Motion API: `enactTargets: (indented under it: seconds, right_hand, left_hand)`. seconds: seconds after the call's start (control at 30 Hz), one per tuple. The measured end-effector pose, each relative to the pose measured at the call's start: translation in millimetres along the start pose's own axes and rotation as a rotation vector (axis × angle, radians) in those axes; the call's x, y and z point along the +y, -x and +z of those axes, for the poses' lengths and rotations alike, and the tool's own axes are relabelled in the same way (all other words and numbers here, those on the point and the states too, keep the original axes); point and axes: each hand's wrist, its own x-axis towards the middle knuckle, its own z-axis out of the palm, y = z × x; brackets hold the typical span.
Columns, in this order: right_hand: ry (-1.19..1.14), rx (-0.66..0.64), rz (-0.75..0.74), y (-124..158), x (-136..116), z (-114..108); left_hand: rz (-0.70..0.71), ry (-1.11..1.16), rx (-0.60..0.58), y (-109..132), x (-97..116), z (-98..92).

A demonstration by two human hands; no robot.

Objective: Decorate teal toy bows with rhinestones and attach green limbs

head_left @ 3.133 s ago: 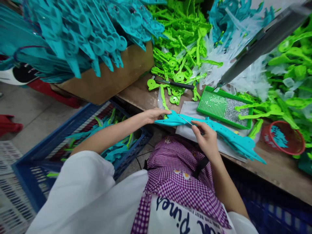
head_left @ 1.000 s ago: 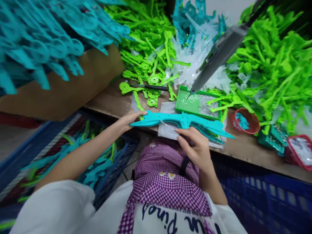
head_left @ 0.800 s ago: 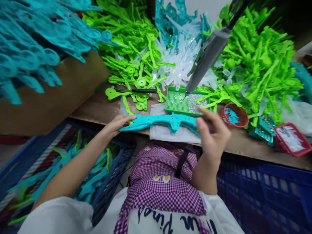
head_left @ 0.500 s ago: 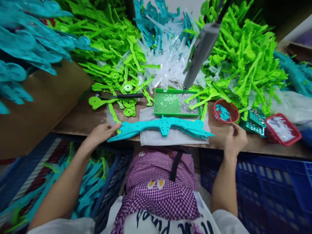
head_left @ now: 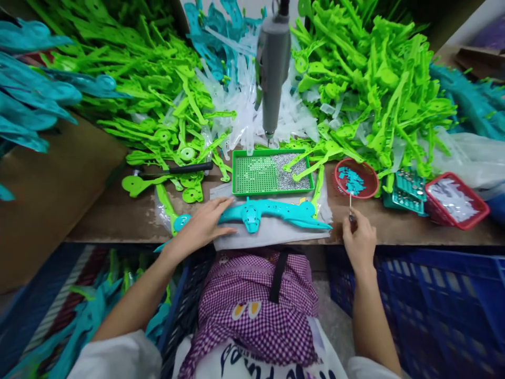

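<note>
A long turquoise plastic wing-shaped part (head_left: 282, 211) lies across a pale cloth at the table's front edge. My left hand (head_left: 199, 226) rests over its left half, fingers stretched out and thumb apart, hiding some of it. In my right hand (head_left: 360, 239), closed fingers hold a thin tool with a metal shaft (head_left: 350, 201); its exact kind is unclear. The shaft reaches to the near rim of a round red bowl (head_left: 337, 185) with small turquoise pieces (head_left: 352, 180) inside.
A green tray (head_left: 233, 173) holds small silvery pieces. Above it hangs a grey power screwdriver (head_left: 272, 79). Bright green parts (head_left: 379, 79) and clear plastic pieces (head_left: 244, 105) are heaped behind. A hammer (head_left: 185, 168) lies left; a red basket (head_left: 479, 210) stands right.
My left hand has moved right from the turquoise part's left tip onto its left half. The tool in my right hand now shows at the bowl's rim. The camera view has shifted.
</note>
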Motion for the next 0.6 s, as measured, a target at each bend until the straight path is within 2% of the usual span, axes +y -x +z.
enactTargets:
  seconds: [0.07, 0.13, 0.23, 0.3, 0.43, 0.6]
  right_hand:
    - [-0.079, 0.055, -0.032, 4.0, -19.5, -4.6]
    - [-0.184, 0.086, -0.146, 5.7, -49.0, -3.3]
    - [-0.286, 0.018, -0.459, 5.9, -95.4, 11.7]
    - [-0.29, -0.07, -0.579, 6.4, -116.4, 25.6]
    - [-0.309, -0.18, -0.546, 8.3, -125.3, 40.2]
    - [-0.613, -0.199, -0.293, 4.5, -115.3, 30.4]
  left_hand:
    - [-0.024, -0.014, -0.025, -6.5, -8.0, 4.5]
    - [-0.032, -0.01, -0.037, -10.3, -11.3, 5.4]
    - [-0.035, 0.024, -0.039, -16.1, -9.1, 3.4]
    - [-0.046, 0.045, -0.041, -20.0, -7.6, 2.3]
    - [-0.026, 0.067, -0.02, -21.5, -12.9, 5.5]
    - [0.065, 0.147, -0.004, -16.2, -19.9, 13.5]
